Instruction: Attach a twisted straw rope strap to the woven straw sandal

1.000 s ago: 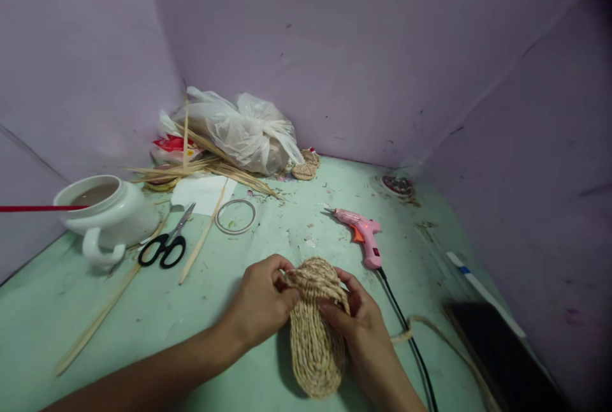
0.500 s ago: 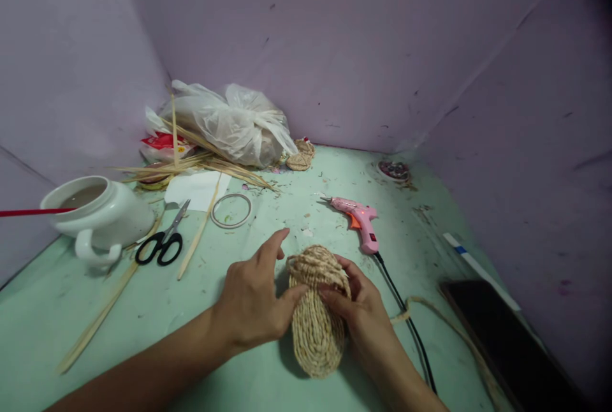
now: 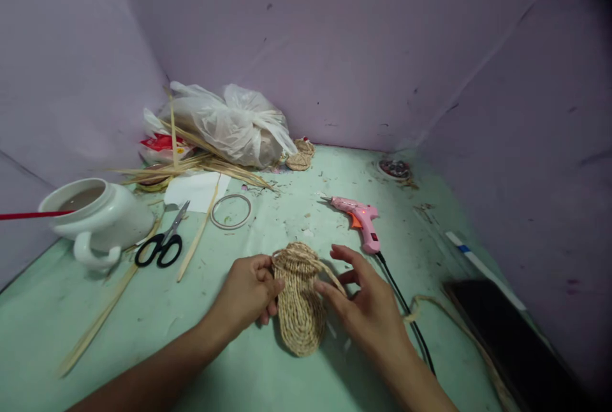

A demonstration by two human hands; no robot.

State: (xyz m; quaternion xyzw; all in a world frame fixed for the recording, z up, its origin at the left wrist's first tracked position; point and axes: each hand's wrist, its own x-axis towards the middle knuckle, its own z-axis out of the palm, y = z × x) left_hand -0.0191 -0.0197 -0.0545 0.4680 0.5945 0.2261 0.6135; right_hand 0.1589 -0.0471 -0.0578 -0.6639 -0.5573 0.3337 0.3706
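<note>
A small woven straw slipper (image 3: 301, 319) of twisted cord lies just above the table in front of me, sole end towards me. At its left edge, my left hand (image 3: 251, 297) pinches the side of the strap between thumb and curled fingers. My right hand (image 3: 370, 307) is on the other side, thumb near the slipper's right edge, index finger spread away. From the strap a loose straw cord (image 3: 333, 275) runs into the gap of the right hand; whether the lower fingers touch it is hidden. Beyond the wrist, the cord's tail (image 3: 444, 307) trails rightwards.
A pink glue gun (image 3: 358, 215) lies behind my right hand, its black cable (image 3: 396, 291) running forward. Scissors (image 3: 165, 243), a tape ring (image 3: 231, 211) and a white pot (image 3: 102, 220) stand left. A dark phone-like slab (image 3: 507, 335) lies right; a plastic bag (image 3: 234, 122) sits behind.
My left hand has closed on the slipper's left side. The right hand has let go of the strap and opened away. The slipper has shifted slightly left and up.
</note>
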